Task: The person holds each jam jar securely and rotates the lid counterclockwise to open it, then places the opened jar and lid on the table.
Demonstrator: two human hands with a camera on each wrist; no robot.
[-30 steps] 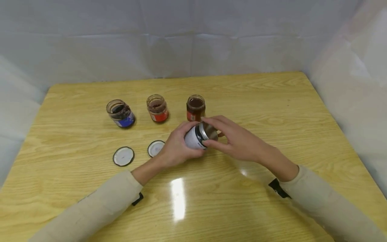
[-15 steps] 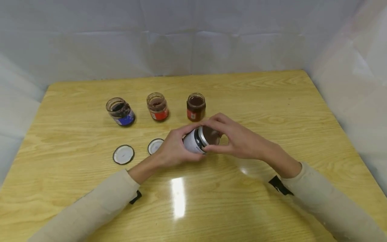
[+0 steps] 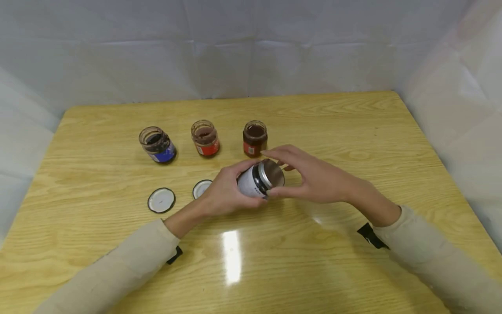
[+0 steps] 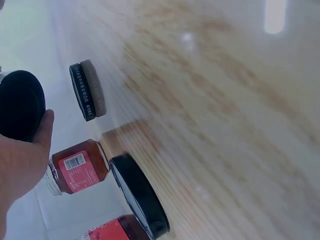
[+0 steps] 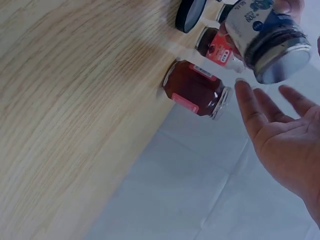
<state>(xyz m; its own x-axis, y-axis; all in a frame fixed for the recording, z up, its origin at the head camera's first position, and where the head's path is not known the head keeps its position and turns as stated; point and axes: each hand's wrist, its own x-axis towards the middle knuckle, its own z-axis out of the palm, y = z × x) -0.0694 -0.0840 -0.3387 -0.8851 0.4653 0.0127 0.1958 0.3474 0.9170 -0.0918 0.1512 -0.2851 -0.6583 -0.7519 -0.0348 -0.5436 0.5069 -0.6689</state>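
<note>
My left hand grips a jar with a pale blueberry-printed label and a silver lid. It is held tilted above the table, lid end toward my right hand. The right hand's fingers are spread around the lid; in the right wrist view the visible fingers stand apart from it. Whether the thumb touches the lid edge is unclear. In the left wrist view the jar's dark base faces the camera. Just behind the hands stands a lidless jar of dark red-brown contents.
Two more lidless jars, one red-labelled and one blue-labelled, stand to the left. A lid lies in front of them; another lid is partly covered by the left hand. Pale sheeting rises behind the wooden table.
My right hand first closed farther round the lid, then loosened and drew slightly right, its fingers spreading. The left hand keeps hold of the jar, nearly unmoved.
</note>
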